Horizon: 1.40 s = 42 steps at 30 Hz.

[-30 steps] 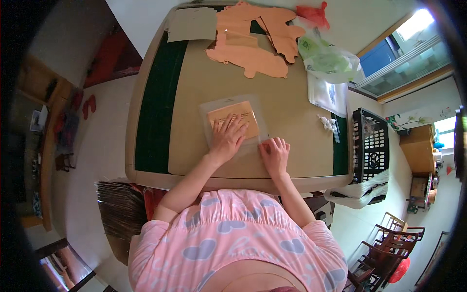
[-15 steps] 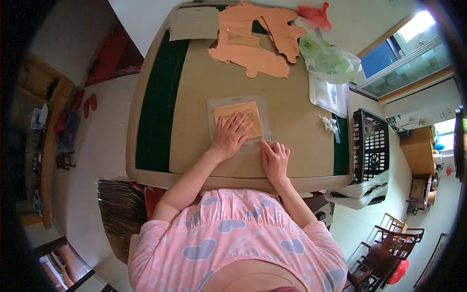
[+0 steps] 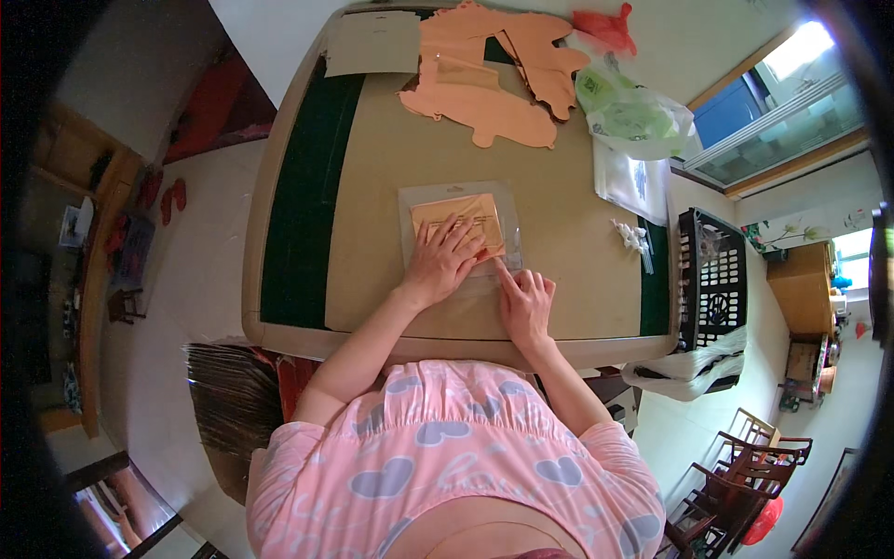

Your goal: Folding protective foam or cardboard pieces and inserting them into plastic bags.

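Note:
A clear plastic bag [image 3: 407, 200] with a hang hole lies flat near the middle of the table. Inside it is a folded orange sheet [image 3: 480, 206] with dark print. My left hand [image 3: 436, 264] rests on it, fingers spread and pressing down, hiding part of the sheet. At the bag's lower right corner, my right hand [image 3: 527, 303] touches the edge with a stretched index finger. Its other fingers curl in, and nothing shows in them.
Orange cut-out shapes [image 3: 484, 116] and a grey-beige card [image 3: 372, 47] lie at the far side. A green-white plastic bag [image 3: 638, 119], clear sleeves [image 3: 629, 182] and small white pieces [image 3: 630, 235] are on the right. A black crate [image 3: 712, 275] stands beside the table's right edge.
My right index finger has moved slightly left and up along the bag's lower right corner. The left hand stays spread on the sheet.

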Each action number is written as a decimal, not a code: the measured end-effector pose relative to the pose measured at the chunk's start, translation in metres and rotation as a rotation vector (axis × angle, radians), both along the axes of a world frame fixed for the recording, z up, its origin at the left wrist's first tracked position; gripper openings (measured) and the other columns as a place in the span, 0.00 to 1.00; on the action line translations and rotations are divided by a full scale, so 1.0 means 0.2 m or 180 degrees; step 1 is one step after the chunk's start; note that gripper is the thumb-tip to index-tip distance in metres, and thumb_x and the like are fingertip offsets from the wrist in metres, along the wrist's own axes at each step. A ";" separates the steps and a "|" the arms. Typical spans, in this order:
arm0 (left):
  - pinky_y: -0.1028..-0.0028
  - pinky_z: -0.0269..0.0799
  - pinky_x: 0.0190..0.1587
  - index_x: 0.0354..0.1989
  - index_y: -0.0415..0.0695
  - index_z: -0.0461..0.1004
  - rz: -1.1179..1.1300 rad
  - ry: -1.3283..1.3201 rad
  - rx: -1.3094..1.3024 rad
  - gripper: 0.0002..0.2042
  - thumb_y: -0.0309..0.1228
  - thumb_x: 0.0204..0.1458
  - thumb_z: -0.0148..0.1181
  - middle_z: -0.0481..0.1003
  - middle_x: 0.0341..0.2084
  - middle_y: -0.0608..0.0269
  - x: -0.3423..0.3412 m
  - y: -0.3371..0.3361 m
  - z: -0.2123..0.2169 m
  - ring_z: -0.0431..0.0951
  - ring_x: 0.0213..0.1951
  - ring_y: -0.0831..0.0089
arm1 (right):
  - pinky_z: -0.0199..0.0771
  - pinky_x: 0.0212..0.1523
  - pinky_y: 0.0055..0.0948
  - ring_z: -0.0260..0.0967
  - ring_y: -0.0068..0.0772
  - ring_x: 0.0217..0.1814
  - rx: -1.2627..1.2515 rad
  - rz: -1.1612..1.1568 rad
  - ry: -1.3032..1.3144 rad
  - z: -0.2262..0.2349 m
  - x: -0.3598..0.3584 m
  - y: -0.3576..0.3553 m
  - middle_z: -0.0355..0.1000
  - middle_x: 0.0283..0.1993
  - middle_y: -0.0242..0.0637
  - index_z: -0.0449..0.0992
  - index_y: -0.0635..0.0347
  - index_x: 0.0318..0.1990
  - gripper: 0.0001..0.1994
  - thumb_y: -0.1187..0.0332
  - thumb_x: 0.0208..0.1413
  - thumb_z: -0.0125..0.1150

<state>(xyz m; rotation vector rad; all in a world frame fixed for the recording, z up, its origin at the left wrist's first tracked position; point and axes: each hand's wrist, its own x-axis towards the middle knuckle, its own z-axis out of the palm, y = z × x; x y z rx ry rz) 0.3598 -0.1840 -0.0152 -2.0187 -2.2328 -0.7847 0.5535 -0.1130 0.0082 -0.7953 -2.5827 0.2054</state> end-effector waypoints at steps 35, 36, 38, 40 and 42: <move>0.33 0.47 0.61 0.62 0.60 0.63 -0.0103 -0.0005 -0.0345 0.26 0.41 0.52 0.59 0.56 0.66 0.62 0.00 0.01 0.00 0.52 0.68 0.58 | 0.64 0.43 0.41 0.68 0.43 0.44 -0.1087 -0.1001 -0.0014 0.03 0.03 0.14 0.71 0.38 0.37 0.72 0.55 0.37 0.07 0.64 0.55 0.57; 0.33 0.47 0.61 0.62 0.60 0.63 -0.0116 0.0000 -0.0343 0.26 0.41 0.52 0.59 0.56 0.66 0.62 0.00 0.01 0.00 0.52 0.68 0.58 | 0.64 0.43 0.41 0.68 0.43 0.44 -0.1086 -0.1014 -0.0007 0.02 0.02 0.15 0.71 0.38 0.37 0.72 0.55 0.37 0.07 0.64 0.55 0.57; 0.34 0.46 0.62 0.62 0.61 0.61 -0.0121 -0.0057 -0.0297 0.27 0.40 0.52 0.59 0.56 0.66 0.63 0.00 0.00 0.01 0.52 0.68 0.58 | 0.64 0.42 0.41 0.68 0.43 0.44 -0.1147 -0.0976 -0.0224 0.00 0.00 0.17 0.71 0.38 0.36 0.72 0.55 0.35 0.07 0.63 0.55 0.57; 0.34 0.45 0.62 0.62 0.62 0.62 -0.0098 -0.0046 -0.0238 0.26 0.40 0.53 0.59 0.56 0.66 0.63 0.00 0.00 -0.01 0.52 0.68 0.58 | 0.64 0.42 0.41 0.68 0.41 0.43 -0.1034 -0.0941 0.0077 0.01 0.00 0.16 0.70 0.37 0.35 0.73 0.54 0.35 0.06 0.64 0.54 0.58; 0.34 0.45 0.62 0.62 0.62 0.63 -0.0069 -0.0042 -0.0180 0.25 0.40 0.53 0.58 0.57 0.66 0.64 0.01 0.01 -0.01 0.52 0.68 0.59 | 0.63 0.42 0.40 0.68 0.40 0.43 -0.0923 -0.0898 0.0370 0.01 0.03 0.13 0.70 0.36 0.34 0.74 0.53 0.35 0.05 0.64 0.53 0.59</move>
